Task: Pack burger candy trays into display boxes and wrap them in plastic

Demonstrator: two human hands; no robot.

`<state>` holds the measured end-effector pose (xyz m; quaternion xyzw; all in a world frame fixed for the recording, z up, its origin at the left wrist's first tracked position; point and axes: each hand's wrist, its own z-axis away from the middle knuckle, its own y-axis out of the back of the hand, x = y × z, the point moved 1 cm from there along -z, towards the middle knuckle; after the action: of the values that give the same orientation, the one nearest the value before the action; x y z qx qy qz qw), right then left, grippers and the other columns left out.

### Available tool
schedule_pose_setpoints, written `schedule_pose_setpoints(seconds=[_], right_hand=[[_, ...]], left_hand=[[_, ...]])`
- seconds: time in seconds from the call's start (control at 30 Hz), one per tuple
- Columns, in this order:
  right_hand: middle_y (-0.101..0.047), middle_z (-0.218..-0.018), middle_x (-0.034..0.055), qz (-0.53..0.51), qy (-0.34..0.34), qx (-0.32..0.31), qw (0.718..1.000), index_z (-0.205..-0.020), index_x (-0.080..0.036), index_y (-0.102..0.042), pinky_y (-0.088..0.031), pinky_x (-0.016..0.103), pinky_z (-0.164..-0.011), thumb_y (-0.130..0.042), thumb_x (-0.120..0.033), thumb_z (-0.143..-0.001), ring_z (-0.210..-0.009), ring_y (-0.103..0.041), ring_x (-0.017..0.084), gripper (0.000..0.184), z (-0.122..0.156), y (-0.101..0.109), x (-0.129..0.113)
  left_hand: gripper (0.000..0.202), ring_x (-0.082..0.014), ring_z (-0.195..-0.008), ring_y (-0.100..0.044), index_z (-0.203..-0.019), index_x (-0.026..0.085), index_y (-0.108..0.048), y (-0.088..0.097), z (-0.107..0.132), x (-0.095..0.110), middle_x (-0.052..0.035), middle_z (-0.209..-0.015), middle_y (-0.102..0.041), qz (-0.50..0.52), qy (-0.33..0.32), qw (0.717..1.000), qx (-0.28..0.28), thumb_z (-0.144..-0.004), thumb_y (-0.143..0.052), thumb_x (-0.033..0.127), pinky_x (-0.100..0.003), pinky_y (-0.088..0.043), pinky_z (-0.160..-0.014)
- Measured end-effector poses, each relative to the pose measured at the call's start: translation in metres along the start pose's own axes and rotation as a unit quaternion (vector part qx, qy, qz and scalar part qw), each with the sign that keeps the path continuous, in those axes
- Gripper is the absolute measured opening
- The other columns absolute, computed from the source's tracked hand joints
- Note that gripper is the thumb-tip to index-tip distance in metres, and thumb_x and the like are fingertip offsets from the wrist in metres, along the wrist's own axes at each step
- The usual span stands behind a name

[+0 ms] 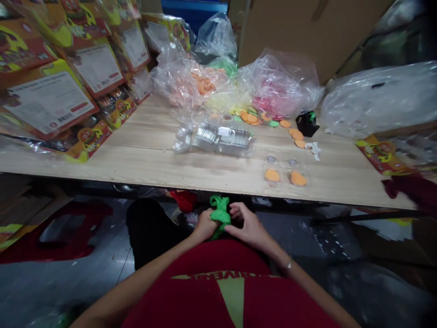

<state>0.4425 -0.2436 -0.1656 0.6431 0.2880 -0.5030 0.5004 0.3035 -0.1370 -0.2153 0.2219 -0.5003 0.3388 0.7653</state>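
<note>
Both my hands are low in my lap, below the front edge of the wooden table (143,155). My left hand (204,226) and my right hand (247,226) are closed from either side on a bright green knotted bundle (220,216), which looks like a plastic bag. On the table above lie two orange discs (285,177) in clear blister trays, and a clear bag of plastic trays (218,138).
Clear bags of orange, green, yellow and pink pieces (239,82) stand at the back, with loose orange discs (297,135) and a black tape dispenser (307,123). Printed burger-toy cards (51,95) pile at left. A red stool (58,232) stands on the floor.
</note>
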Motion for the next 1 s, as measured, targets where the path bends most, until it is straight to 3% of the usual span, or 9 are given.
schedule_pose_setpoints(seconds=[0.07, 0.23, 0.43, 0.53, 0.6, 0.7, 0.8, 0.9, 1.0], right_hand=[[-0.062, -0.089, 0.0018, -0.056, -0.038, -0.017, 0.998, -0.108, -0.021, -0.051, -0.048, 0.031, -0.074, -0.065, -0.028, -0.074, -0.080, -0.059, 0.018, 0.037, 0.004, -0.012, 0.007], [-0.056, -0.074, -0.0019, -0.135, -0.066, 0.088, 0.985, -0.076, -0.024, -0.039, -0.042, 0.027, -0.063, -0.061, -0.027, -0.072, -0.068, -0.052, 0.015, 0.022, -0.001, -0.033, 0.024], [-0.059, -0.079, 0.0029, -0.090, -0.002, 0.115, 0.989, -0.065, -0.023, -0.034, -0.041, 0.028, -0.066, -0.047, -0.013, -0.068, -0.075, -0.054, 0.017, 0.017, -0.003, -0.038, 0.020], [-0.055, -0.087, 0.0052, 0.006, 0.059, 0.126, 0.990, -0.068, -0.022, -0.041, -0.041, 0.031, -0.072, -0.048, -0.011, -0.068, -0.084, -0.053, 0.020, 0.013, -0.006, -0.034, 0.011], [-0.053, -0.087, 0.0054, 0.067, 0.081, 0.110, 0.988, -0.075, -0.022, -0.049, -0.041, 0.033, -0.073, -0.049, -0.011, -0.071, -0.084, -0.052, 0.022, 0.011, -0.008, -0.033, 0.005], [-0.053, -0.085, 0.0046, 0.081, 0.081, 0.051, 0.992, -0.085, -0.023, -0.054, -0.042, 0.034, -0.072, -0.053, -0.019, -0.075, -0.081, -0.052, 0.022, 0.011, -0.010, -0.035, 0.003], [-0.053, -0.081, 0.0030, 0.022, 0.045, 0.016, 0.999, -0.078, -0.022, -0.052, -0.041, 0.031, -0.067, -0.054, -0.030, -0.082, -0.075, -0.051, 0.019, 0.009, -0.013, -0.039, 0.011], [-0.052, -0.074, 0.0017, -0.018, 0.016, 0.021, 0.999, -0.069, -0.021, -0.049, -0.037, 0.029, -0.061, -0.052, -0.037, -0.087, -0.069, -0.049, 0.017, 0.024, -0.018, -0.042, 0.022], [-0.046, -0.064, -0.0004, -0.001, 0.023, 0.027, 0.999, -0.060, -0.021, -0.043, -0.030, 0.028, -0.056, -0.054, -0.034, -0.083, -0.061, -0.044, 0.015, 0.029, -0.020, -0.041, 0.024]], left_hand=[[0.004, -0.0113, -0.060, -0.045, -0.057, 0.015, -0.061, 0.001, -0.001, 0.001, 0.0024, -0.059, -0.054, 0.008, -0.004, 1.000, 0.016, -0.053, -0.062, 0.017, -0.022, -0.034, -0.054], [0.025, -0.0118, -0.064, -0.049, -0.074, 0.014, -0.067, 0.004, 0.004, 0.006, 0.0018, -0.068, -0.059, 0.063, 0.009, 0.998, -0.004, -0.053, -0.074, 0.024, -0.022, -0.039, -0.059], [0.054, -0.0131, -0.060, -0.051, -0.079, 0.012, -0.068, 0.008, 0.012, 0.012, -0.0014, -0.067, -0.057, 0.111, 0.050, 0.982, -0.147, -0.053, -0.082, 0.058, -0.025, -0.041, -0.058], [0.057, -0.0107, -0.057, -0.046, -0.075, 0.014, -0.065, 0.007, 0.007, 0.009, 0.0015, -0.063, -0.051, 0.134, 0.067, 0.977, -0.151, -0.054, -0.081, 0.064, -0.025, -0.039, -0.058], [0.056, -0.0122, -0.060, -0.045, -0.073, 0.015, -0.064, 0.008, 0.003, 0.011, 0.0012, -0.065, -0.050, 0.105, 0.020, 0.989, -0.100, -0.059, -0.077, 0.068, -0.027, -0.040, -0.060], [0.051, -0.0184, -0.075, -0.051, -0.072, 0.017, -0.066, 0.013, 0.001, 0.024, -0.0034, -0.078, -0.053, -0.019, -0.112, 0.993, -0.027, -0.074, -0.066, 0.067, -0.031, -0.044, -0.071], [0.048, -0.0216, -0.084, -0.053, -0.072, 0.018, -0.067, 0.017, 0.004, 0.036, -0.0061, -0.083, -0.054, -0.152, -0.203, 0.965, -0.063, -0.088, -0.050, 0.059, -0.034, -0.043, -0.079], [0.047, -0.0208, -0.081, -0.053, -0.071, 0.019, -0.064, 0.017, 0.005, 0.040, -0.0055, -0.078, -0.055, -0.230, -0.222, 0.942, -0.106, -0.094, -0.040, 0.051, -0.033, -0.040, -0.076], [0.036, -0.0189, -0.072, -0.053, -0.069, 0.019, -0.058, 0.016, 0.002, 0.034, -0.0034, -0.072, -0.056, -0.247, -0.193, 0.948, -0.057, -0.089, -0.048, 0.048, -0.031, -0.037, -0.069]])
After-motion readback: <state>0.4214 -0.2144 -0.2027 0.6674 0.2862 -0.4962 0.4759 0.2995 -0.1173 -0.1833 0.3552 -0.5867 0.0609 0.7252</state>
